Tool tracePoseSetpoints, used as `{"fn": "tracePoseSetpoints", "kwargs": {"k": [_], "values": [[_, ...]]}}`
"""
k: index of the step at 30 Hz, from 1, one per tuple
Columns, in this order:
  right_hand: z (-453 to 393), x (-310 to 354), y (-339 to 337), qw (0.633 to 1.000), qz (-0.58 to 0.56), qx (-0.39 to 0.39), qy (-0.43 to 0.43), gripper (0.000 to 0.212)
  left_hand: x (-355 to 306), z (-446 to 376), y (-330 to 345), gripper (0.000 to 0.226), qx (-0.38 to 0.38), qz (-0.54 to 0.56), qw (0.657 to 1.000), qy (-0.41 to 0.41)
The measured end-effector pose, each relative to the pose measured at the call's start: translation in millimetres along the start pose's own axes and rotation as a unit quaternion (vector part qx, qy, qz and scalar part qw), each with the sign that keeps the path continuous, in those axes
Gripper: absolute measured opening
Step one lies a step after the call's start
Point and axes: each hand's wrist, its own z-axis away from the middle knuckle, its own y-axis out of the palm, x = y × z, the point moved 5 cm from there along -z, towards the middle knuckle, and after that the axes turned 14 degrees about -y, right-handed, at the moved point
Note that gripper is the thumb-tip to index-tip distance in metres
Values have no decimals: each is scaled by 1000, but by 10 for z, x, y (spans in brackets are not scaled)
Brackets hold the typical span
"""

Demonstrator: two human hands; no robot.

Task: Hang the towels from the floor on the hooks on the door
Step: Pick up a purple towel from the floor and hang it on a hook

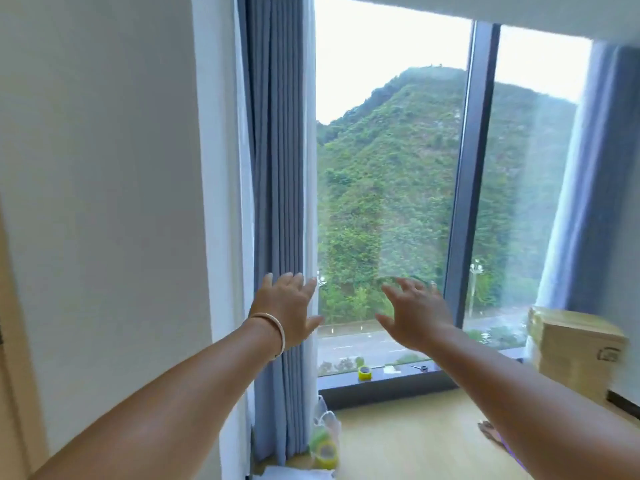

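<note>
My left grip [289, 308] and right grip [417, 315] are both spread apart, fingers loose, holding nothing, raised before the window [388, 188]. No door or hooks show. Something white [294, 474], perhaps a towel, lies on the floor below the window's left curtain [277, 168]. Yellow tape [364, 373] and scissors [420, 367] sit on the sill; a box [575, 344] stands at its right.

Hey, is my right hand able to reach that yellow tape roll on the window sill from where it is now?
Probably not without stepping closer. The right hand is raised, open and empty, while the yellow tape roll sits lower and farther off on the window sill. Nothing blocks the way, though.
</note>
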Motion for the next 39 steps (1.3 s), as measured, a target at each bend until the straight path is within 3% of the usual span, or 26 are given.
{"fn": "tracePoseSetpoints", "kwargs": {"k": [9, 18, 28, 39], "values": [[1324, -2052, -121, 982, 54, 41, 178, 64, -2303, -433, -287, 75, -32, 91, 985, 144], [3059, -3596, -477, 930, 139, 81, 331, 66, -4774, -430, -777, 74, -57, 168, 946, 270], [4899, -4752, -1073, 843, 206, 130, 479, 67, -7171, 143, -1384, 74, -67, 254, 877, 403], [5464, -5987, -997, 783, 241, 162, 549, 65, -9132, -150, -1420, 74, -58, 283, 832, 474]]}}
